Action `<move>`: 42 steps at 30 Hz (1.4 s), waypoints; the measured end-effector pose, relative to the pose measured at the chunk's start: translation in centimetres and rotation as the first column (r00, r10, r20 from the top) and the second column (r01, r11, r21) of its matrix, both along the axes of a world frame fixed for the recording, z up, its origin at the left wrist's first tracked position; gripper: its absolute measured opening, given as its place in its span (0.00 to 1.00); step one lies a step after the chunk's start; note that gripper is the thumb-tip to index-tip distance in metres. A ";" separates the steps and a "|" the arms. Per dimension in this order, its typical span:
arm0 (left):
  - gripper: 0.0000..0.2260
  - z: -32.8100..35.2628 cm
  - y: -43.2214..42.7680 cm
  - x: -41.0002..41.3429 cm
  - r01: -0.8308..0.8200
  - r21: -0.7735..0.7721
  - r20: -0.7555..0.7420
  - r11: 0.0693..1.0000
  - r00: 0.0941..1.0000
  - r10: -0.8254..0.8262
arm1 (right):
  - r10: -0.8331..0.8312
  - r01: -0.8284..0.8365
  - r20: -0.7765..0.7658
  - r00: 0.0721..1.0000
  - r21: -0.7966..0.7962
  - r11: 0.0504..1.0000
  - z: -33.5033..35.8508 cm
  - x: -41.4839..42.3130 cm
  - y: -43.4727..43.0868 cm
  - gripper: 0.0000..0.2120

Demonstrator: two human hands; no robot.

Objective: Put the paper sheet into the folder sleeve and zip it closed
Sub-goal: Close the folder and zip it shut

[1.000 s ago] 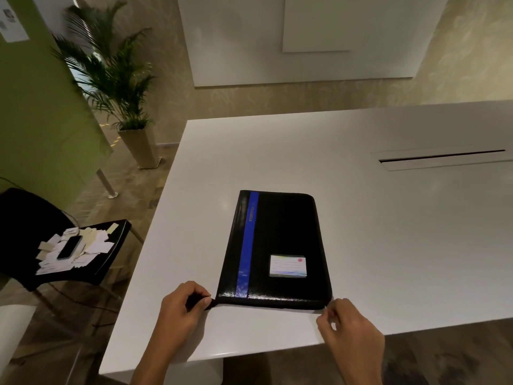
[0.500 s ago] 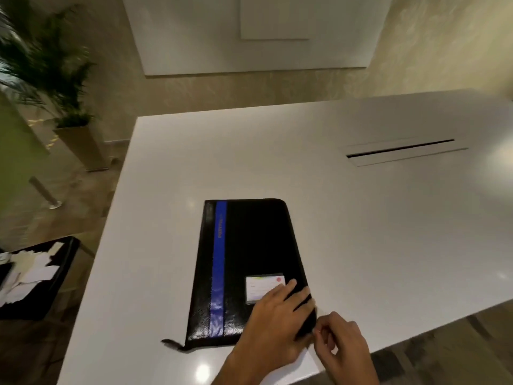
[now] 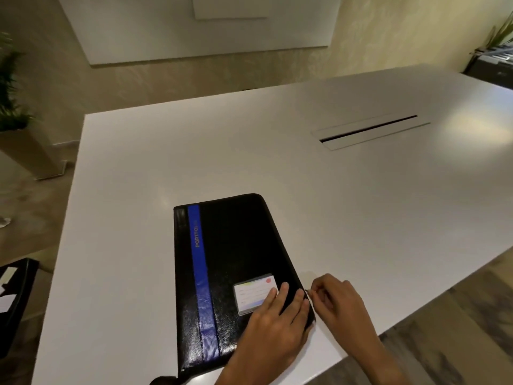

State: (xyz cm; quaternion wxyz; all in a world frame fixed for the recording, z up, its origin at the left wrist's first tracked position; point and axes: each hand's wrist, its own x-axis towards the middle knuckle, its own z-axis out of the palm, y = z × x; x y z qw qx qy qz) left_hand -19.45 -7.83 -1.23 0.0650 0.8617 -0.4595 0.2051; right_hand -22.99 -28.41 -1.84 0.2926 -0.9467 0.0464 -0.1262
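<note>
A black folder [image 3: 236,245] with a blue stripe and a small white label card [image 3: 254,291] lies closed on the white table [image 3: 249,151]. My left hand [image 3: 274,329] rests flat on the folder's near right corner, fingers spread over the cover. My right hand [image 3: 337,301] sits just off the folder's right edge, its fingertips pinched on the small zipper pull [image 3: 307,292] there. No paper sheet shows outside the folder.
A long cable slot [image 3: 370,132] is set in the table at the far right. A potted plant [image 3: 14,107] stands on the floor at the left. A dark chair with paper scraps [image 3: 11,287] is at the lower left.
My left hand left the folder's near left corner and pressed onto its right side. My right hand slid with the zipper pull from the near right corner up the right edge. The view swung right.
</note>
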 end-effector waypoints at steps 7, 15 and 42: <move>0.19 1.1 0.3 1.4 0.020 -0.082 -0.211 0.996 0.977 -0.037 | 0.076 -0.076 0.001 0.997 -0.097 0.992 0.9 5.2 -0.7 0.07; 0.28 2.6 -1.1 15.2 -0.398 -0.016 -0.359 0.917 0.859 0.366 | 0.326 -0.329 -0.051 0.944 -0.044 0.943 1.8 8.6 -2.6 0.08; 0.35 -2.1 -1.8 19.6 -0.544 -0.012 -0.370 0.839 0.782 0.502 | 0.434 -0.417 0.066 0.899 -0.183 0.890 -0.4 25.4 -4.6 0.06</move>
